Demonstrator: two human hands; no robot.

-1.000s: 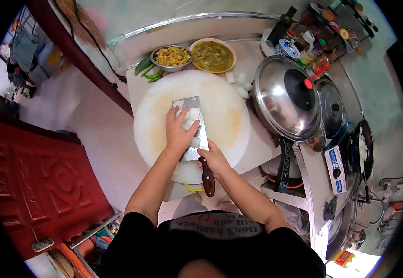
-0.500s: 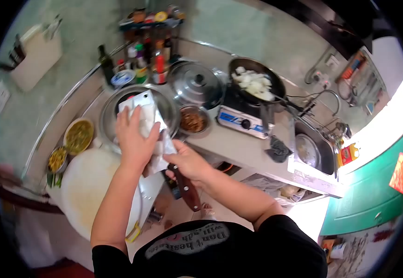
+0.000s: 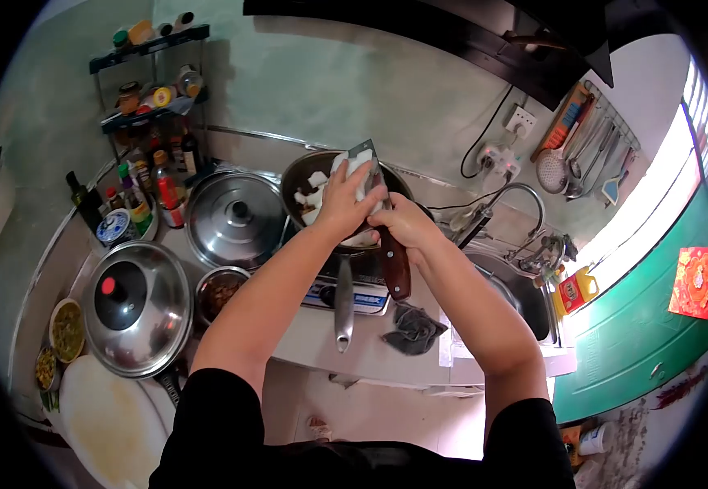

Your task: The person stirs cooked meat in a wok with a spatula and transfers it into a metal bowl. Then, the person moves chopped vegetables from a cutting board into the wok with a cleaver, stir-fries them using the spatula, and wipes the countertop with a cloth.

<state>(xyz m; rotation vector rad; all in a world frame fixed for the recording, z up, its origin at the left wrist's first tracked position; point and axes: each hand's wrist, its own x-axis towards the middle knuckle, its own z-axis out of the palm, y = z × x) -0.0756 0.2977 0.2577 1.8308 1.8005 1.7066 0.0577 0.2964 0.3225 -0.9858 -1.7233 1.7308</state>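
Note:
My right hand [image 3: 409, 222] grips the brown wooden handle of a cleaver [image 3: 395, 265]. Its wide blade is tilted over a dark frying pan [image 3: 292, 173]. Fingers of my left hand [image 3: 343, 204] curl over white vegetable chunks [image 3: 362, 158] lying on the blade and press them against it. More white chunks [image 3: 316, 196] lie in the pan, which sits on a portable gas stove [image 3: 370, 300]. The pan's grey metal handle [image 3: 343, 306] points toward me. My hands and the cleaver hide part of the pan's inside.
Left of the pan are a flat lid [image 3: 236, 218], a domed lid [image 3: 138, 297] and a bowl of brown pieces [image 3: 220, 292]. A round cutting board [image 3: 109, 424] sits at lower left. A dark cloth [image 3: 413, 328] lies before the sink [image 3: 533, 306]. A range hood [image 3: 419, 37] hangs above.
Both hands have moved right with the cleaver and white chunks, from beside the metal bowl to over the pan. My view has swung right with them.

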